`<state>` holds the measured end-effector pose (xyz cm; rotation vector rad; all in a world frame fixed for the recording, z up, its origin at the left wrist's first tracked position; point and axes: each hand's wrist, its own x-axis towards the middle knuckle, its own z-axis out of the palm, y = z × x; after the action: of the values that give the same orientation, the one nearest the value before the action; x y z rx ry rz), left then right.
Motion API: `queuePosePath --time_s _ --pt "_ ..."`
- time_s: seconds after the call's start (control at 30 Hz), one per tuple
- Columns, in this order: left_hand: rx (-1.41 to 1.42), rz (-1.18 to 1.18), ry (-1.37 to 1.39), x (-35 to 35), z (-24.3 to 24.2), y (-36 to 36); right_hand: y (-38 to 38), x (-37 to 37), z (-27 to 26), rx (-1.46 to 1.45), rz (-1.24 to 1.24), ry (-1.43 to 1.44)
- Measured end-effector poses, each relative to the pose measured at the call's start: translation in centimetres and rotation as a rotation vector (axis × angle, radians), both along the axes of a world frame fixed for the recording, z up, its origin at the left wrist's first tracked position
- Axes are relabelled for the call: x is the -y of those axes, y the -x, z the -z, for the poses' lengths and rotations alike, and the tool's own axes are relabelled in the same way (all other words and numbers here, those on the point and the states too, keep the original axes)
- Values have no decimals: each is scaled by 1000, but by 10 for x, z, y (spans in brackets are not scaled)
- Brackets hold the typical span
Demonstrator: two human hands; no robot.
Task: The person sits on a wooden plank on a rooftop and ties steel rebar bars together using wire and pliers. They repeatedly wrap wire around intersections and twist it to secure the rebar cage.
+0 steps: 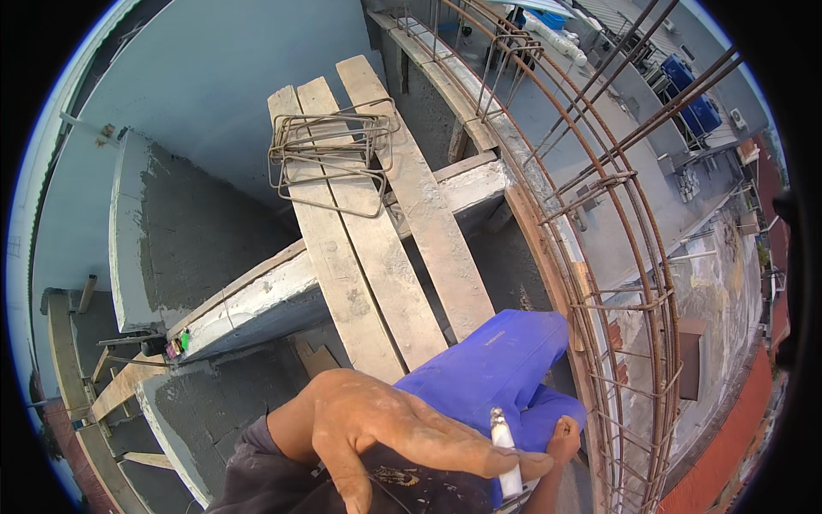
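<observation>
Close to the camera, my left hand (385,417) reaches across from the left with its back up. A lit cigarette (504,443) with an ash tip is pinched between its fingers, and the thumb hangs apart below. My right hand (565,440) is small and partly hidden, resting at the knee of my blue trousers (481,360); I cannot make out anything in it. Before me run three wooden planks (359,270), dusty with cement. Several bent steel rebar stirrups (334,154) lie in a loose pile across their far part.
Under the planks crosses a white-edged concrete beam (257,299), with drops on both sides. A curved rebar cage (648,276) lines the right edge, its long bars (661,115) jutting out. Beyond lie a lower roof (636,218) and blue tanks (693,96). A grey-blue wall (244,64) stands at the back.
</observation>
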<state>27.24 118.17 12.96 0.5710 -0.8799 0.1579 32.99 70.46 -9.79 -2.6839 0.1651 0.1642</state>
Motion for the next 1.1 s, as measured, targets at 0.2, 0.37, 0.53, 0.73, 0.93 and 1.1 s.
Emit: queuePosePath --time_s 0.2,0.37,0.53,0.73,0.93,1.1 --pt "-894 -908 88 -183 98 39 1 -2 -16 -8 -11 -143" --pt "-1449 -1090 -115 -159 165 28 28 -1 -22 266 130 -226" --pt "-1283 -397 -687 14 199 -61 112 51 4 328 560 6" --pt "-546 191 -1273 207 154 -145 259 135 18 163 1198 457" --pt "-264 533 -1443 387 165 -140 351 180 28 -243 1167 108" --pt "10 549 -1469 499 184 -66 368 192 16 -257 861 104"
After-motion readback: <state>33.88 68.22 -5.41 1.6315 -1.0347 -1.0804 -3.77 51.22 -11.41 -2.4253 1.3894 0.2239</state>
